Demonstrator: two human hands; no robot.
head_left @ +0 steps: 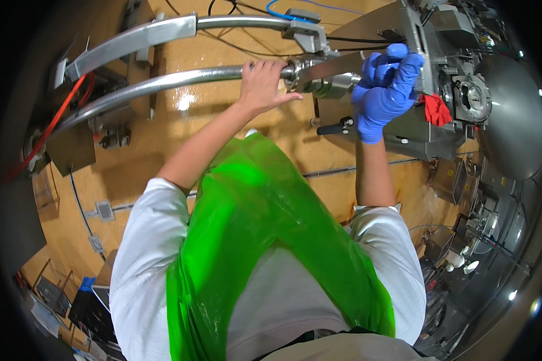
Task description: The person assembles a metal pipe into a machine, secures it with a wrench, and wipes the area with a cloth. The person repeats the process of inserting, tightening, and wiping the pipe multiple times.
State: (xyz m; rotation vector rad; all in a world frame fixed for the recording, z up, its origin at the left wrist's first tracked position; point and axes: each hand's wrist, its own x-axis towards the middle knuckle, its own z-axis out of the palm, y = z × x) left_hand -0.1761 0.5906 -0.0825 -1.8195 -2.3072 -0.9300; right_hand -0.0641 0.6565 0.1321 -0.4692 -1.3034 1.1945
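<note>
My bare left hand (262,84) lies over a shiny steel pipe (162,84), fingers wrapped over the top and thumb stretched out to the right. Just beside it, the pipe meets a round clamped fitting (293,72). My right hand (388,90), in a blue glove, is closed with curled fingers at the upright steel edge (423,54) of a machine. What those fingers hold, if anything, is hidden. A flat steel strip (331,67) runs between the fitting and the glove; whether the glove touches it I cannot tell. Below the strip sits a cylindrical metal coupling (340,86).
A second rail (138,45) runs above the pipe. Red cloth (436,110) hangs by the machine, near a large rounded steel vessel (512,114). A black handle (334,128) juts out below. Cables (235,45) lie on the wet tan floor. An orange hose (54,129) hangs left.
</note>
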